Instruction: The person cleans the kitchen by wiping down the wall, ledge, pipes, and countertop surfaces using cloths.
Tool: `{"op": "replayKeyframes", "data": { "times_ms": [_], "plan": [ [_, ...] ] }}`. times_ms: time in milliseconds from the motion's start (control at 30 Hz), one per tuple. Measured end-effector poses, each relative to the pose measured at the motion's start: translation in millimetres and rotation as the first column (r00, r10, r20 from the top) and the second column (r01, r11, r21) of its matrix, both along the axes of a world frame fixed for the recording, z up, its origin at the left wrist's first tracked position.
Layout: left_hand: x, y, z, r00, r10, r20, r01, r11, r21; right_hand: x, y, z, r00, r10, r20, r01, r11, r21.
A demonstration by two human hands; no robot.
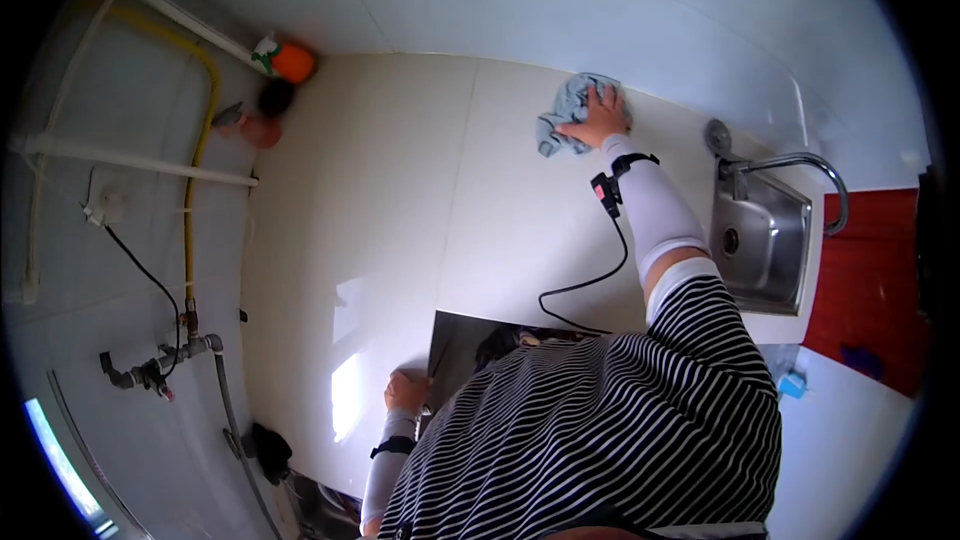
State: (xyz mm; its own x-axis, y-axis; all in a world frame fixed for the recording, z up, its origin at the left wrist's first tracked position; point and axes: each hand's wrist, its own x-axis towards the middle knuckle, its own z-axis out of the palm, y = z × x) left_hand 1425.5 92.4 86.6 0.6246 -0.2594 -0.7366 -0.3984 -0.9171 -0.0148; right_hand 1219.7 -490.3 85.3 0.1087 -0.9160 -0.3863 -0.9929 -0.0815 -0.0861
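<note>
"Starting with the item itself: what is listed?"

"One cloth (570, 98), blue-grey, crumpled; placed at the back edge of the countertop (520, 200), beside the wall (640, 25), between the back left corner and the sink (787, 255)."

"And its handling?"

"Judged light, soft and limp, with nothing fragile about it; whether it is damp cannot be told. Best taken by the bunched folds at its middle, or by the loose end pointing towards the front edge."

"How is it held?"

"Covered by the right hand (603, 118), palm down, fingers partly spread; the cloth is pressed rather than clasped, as far as is shown. Whether any fold is pinched underneath cannot be told."

"The left hand (406, 392)?"

"Set at the inner edge of the countertop's left-hand section, fingers bent. No object is seen in it, though its underside is hidden."

"Further out?"

"On the right wrist, one small black device (606, 192), with a black cord (622, 258) trailed over the front edge. By the sink, one curved metal tap (800, 159). Near the back left corner, one orange container (293, 62)."
</note>
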Motion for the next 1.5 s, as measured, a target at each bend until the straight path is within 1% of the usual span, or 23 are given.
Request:
{"op": "replayKeyframes", "data": {
  "times_ms": [100,233,333,400,500,600,667,700,800,867,933,1000,1067,1133,1167,1200,1233,1300,1333,1367,1400,1433,1500],
  "plan": [
    [-2.0,-9.0,4.9,0.999,0.041,-0.002,-0.041,0.999,0.002,38.7,-7.1,5.2,0.996,0.084,-0.013,-0.084,0.996,-0.023],
    [0.1,-6.8,2.6,0.998,0.067,-0.011,-0.067,0.997,0.042,96.7,-1.7,1.4,0.996,0.071,-0.05,-0.073,0.997,-0.036],
    [-1.2,-16.1,9.2,0.997,0.081,-0.015,-0.08,0.996,0.045,138.1,7.2,-3.3,0.977,0.212,-0.025,-0.214,0.974,-0.081],
    [-1.0,-18.6,9.9,0.997,0.079,-0.019,-0.077,0.995,0.057,168.7,13.8,-9.9,0.952,0.302,0.044,-0.296,0.948,-0.114],
    [-0.1,-22.5,14.4,0.996,0.088,-0.024,-0.086,0.993,0.083,204.5,11.1,-15.8,0.926,0.364,0.101,-0.349,0.926,-0.142],
    [-1.4,-24.9,18.3,0.995,0.098,-0.026,-0.095,0.991,0.095,201.9,2.9,-22.1,0.9,0.403,0.163,-0.373,0.908,-0.189],
    [-1.2,-26.1,18.3,0.995,0.097,-0.031,-0.093,0.991,0.096,184.9,-7.1,-31.3,0.805,0.55,0.224,-0.501,0.832,-0.239],
    [1.5,-22.4,13.9,0.994,0.097,-0.044,-0.092,0.99,0.107,174.1,-7.8,-35.5,0.78,0.579,0.239,-0.517,0.81,-0.276],
    [-2.8,-27.7,19.3,0.987,0.138,-0.081,-0.128,0.984,0.126,122.2,-9.2,-36.0,0.79,0.569,0.226,-0.501,0.813,-0.295],
    [0.7,-12.5,1.5,0.997,0.082,-0.01,-0.08,0.99,0.113,78.7,-12.1,-34.6,0.844,0.509,0.168,-0.445,0.84,-0.311],
    [6.5,-5.8,-7.0,0.997,0.067,-0.032,-0.063,0.991,0.116,28.3,-18.1,-36.4,0.894,0.432,0.122,-0.377,0.87,-0.316],
    [9.6,-5.5,-7.4,0.997,0.049,-0.057,-0.042,0.992,0.12,-31.9,-29.1,-48.6,0.936,0.322,0.144,-0.258,0.903,-0.343],
    [10.6,-10.1,-1.5,0.974,0.119,-0.191,-0.098,0.988,0.118,-87.5,-34.5,-49.8,0.97,0.231,0.07,-0.191,0.912,-0.363],
    [5.8,-31.2,20.1,0.965,0.151,-0.212,-0.122,0.982,0.147,-132.3,-35.8,-39.9,0.982,0.172,0.08,-0.136,0.931,-0.338],
    [5.7,-39.6,26.3,0.954,0.192,-0.229,-0.154,0.972,0.175,-151.6,-38.8,-41.6,0.991,0.092,0.097,-0.055,0.943,-0.328],
    [11.8,-26.4,10.4,0.954,0.189,-0.23,-0.152,0.973,0.172,-167.9,-41.0,-44.7,0.993,0.013,0.113,0.023,0.948,-0.316],
    [22.9,-0.2,-18.1,0.962,0.132,-0.238,-0.1,0.985,0.144,-179.2,-42.9,-46.2,0.994,0.013,0.112,0.023,0.948,-0.319],
    [21.2,12.5,-27.4,0.967,0.082,-0.243,-0.056,0.992,0.113,-195.3,-48.7,-50.9,0.995,-0.06,0.074,0.079,0.949,-0.304],
    [14.7,5.3,-16.0,0.984,0.057,-0.17,-0.038,0.993,0.114,-202.2,-56.0,-56.5,0.996,-0.055,0.077,0.076,0.949,-0.305],
    [11.6,-4.8,-6.1,0.995,0.031,-0.095,-0.02,0.993,0.117,-207.0,-66.0,-61.7,0.989,-0.134,0.057,0.145,0.947,-0.287],
    [13.7,-8.2,-4.9,0.995,0.036,-0.093,-0.025,0.993,0.116,-206.2,-72.4,-64.2,0.977,-0.212,0.034,0.213,0.939,-0.27],
    [13.2,-8.4,-4.1,0.995,0.027,-0.1,-0.015,0.993,0.118,-198.9,-77.0,-48.6,0.965,-0.262,-0.004,0.257,0.949,-0.181],
    [10.3,-9.0,-0.8,0.992,0.056,-0.11,-0.042,0.992,0.122,-181.0,-80.7,-37.4,0.93,-0.361,-0.065,0.349,0.926,-0.145]
  ]
}}
